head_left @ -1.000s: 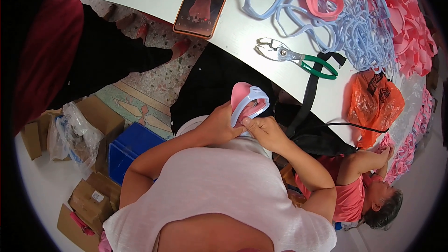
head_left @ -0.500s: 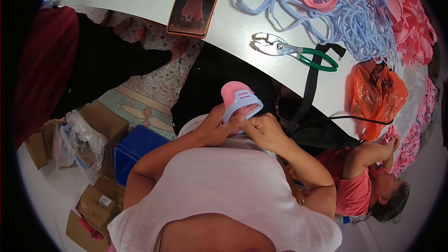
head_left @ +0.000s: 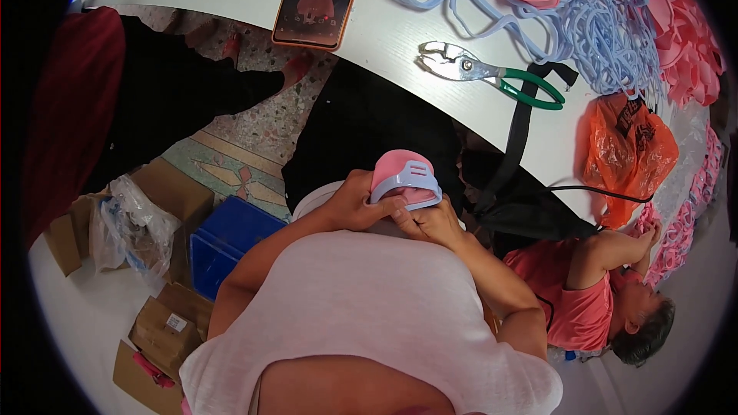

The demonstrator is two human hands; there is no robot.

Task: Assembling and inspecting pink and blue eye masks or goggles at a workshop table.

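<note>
Already the blue frame (head_left: 415, 181) loops over the pink piece (head_left: 398, 161) at twelve o'clock, the left hand (head_left: 358, 204) and right hand (head_left: 433, 220) closed on them; blue bands (head_left: 596, 27) lie unfitted at two o'clock.

Heaped pink parts (head_left: 688, 50), pliers (head_left: 492, 74) and cardboard boxes (head_left: 160, 330) show this is a workshop.

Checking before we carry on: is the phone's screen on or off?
On. The phone lies face up on the table, lit with a reddish picture.
</note>
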